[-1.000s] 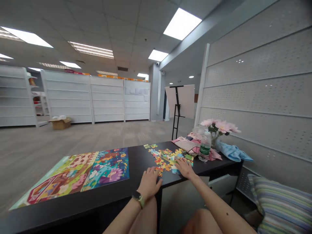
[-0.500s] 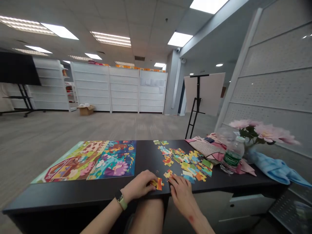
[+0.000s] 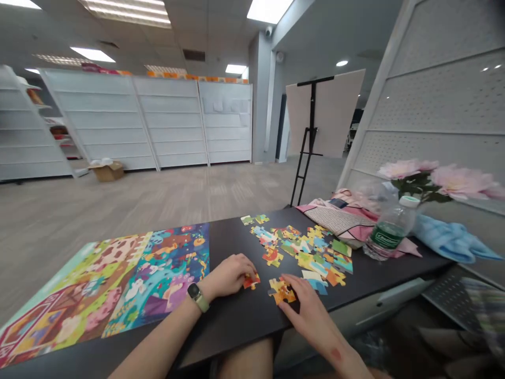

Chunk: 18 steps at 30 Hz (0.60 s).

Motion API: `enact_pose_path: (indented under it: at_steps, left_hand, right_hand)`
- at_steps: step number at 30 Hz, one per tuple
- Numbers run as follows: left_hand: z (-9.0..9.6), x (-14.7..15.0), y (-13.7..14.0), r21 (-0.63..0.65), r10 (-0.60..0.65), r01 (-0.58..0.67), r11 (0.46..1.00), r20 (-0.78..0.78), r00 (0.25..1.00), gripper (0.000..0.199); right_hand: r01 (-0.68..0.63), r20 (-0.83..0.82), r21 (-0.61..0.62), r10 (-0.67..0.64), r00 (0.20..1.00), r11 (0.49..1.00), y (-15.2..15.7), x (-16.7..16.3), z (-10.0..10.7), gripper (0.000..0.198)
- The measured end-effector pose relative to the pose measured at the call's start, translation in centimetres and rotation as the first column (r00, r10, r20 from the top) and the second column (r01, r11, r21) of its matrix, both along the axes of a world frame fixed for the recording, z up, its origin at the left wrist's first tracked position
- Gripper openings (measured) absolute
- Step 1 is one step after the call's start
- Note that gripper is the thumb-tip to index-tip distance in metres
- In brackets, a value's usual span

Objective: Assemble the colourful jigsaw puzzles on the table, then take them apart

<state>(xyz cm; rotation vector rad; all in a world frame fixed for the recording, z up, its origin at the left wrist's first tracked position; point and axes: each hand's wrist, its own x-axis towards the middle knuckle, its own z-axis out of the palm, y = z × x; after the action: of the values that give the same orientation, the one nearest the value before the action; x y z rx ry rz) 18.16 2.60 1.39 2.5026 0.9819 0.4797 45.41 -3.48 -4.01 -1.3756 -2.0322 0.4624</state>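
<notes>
My left hand (image 3: 232, 273), with a watch at its wrist, has its fingers curled round a red-orange puzzle piece (image 3: 251, 282) at the dark tabletop. To the right, my right hand (image 3: 306, 301) grips a yellow-orange puzzle piece (image 3: 282, 290) between thumb and fingers; it seems to be joined to another piece at its left. A small gap of table separates the two hands. Beyond my right hand lies a spread of loose puzzle pieces (image 3: 305, 258), some overlapping. An orange piece (image 3: 272, 257) lies just above the held one.
Two colourful picture sheets (image 3: 158, 279) cover the table's left part. At the right stand a water bottle (image 3: 389, 231), pink cloth (image 3: 343, 221), a blue cloth (image 3: 450, 239) and pink flowers (image 3: 457, 179). An easel (image 3: 311, 121) and white shelving (image 3: 169, 121) are beyond.
The view has turned right and down. My right hand's fingers now pinch the yellow-orange piece, which it was only partly covering. My left hand has drawn its red-orange piece further under its fingers.
</notes>
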Motion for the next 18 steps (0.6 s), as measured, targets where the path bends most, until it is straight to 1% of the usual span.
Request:
enact_pose_path:
  at_steps: [3,5,8,10,13,15,18]
  left_hand:
    - [0.1,-0.7,-0.2,0.025,0.097,-0.097,0.995,-0.012,0.995,0.038]
    - [0.2,-1.5,-0.2,0.040,0.159,-0.159,0.987,-0.016,0.987,0.030]
    - [0.1,-2.6,0.1,0.039,0.225,-0.225,0.974,-0.016,0.974,0.031]
    - [-0.2,-3.1,0.2,0.029,0.260,-0.260,0.965,-0.012,0.966,0.032]
    - [-0.5,-3.3,0.4,0.012,0.308,-0.308,0.951,0.001,0.951,0.035]
    - [-0.6,-3.2,0.5,0.001,0.339,-0.339,0.941,0.010,0.941,0.038]
    - [-1.0,-3.2,0.7,-0.025,0.381,-0.381,0.924,0.020,0.924,0.043]
  right_hand:
    - [0.022,0.012,-0.061,-0.021,1.000,0.998,0.4,-1.2,0.9,0.054]
    - [0.022,0.016,-0.052,-0.022,1.000,0.998,1.3,-2.1,1.7,0.053]
    - [0.045,0.073,0.015,-0.046,0.996,0.999,4.1,-3.0,2.9,0.042]
    - [0.069,0.124,0.022,-0.071,0.990,0.997,6.3,-3.2,3.4,0.036]
    - [0.077,0.134,-0.013,-0.074,0.988,0.997,8.8,-3.0,3.4,0.027]
    - [0.081,0.110,-0.027,-0.077,0.991,0.996,9.4,-2.9,3.2,0.025]
    - [0.082,0.043,-0.039,-0.080,0.996,0.996,9.4,-2.9,2.7,0.036]
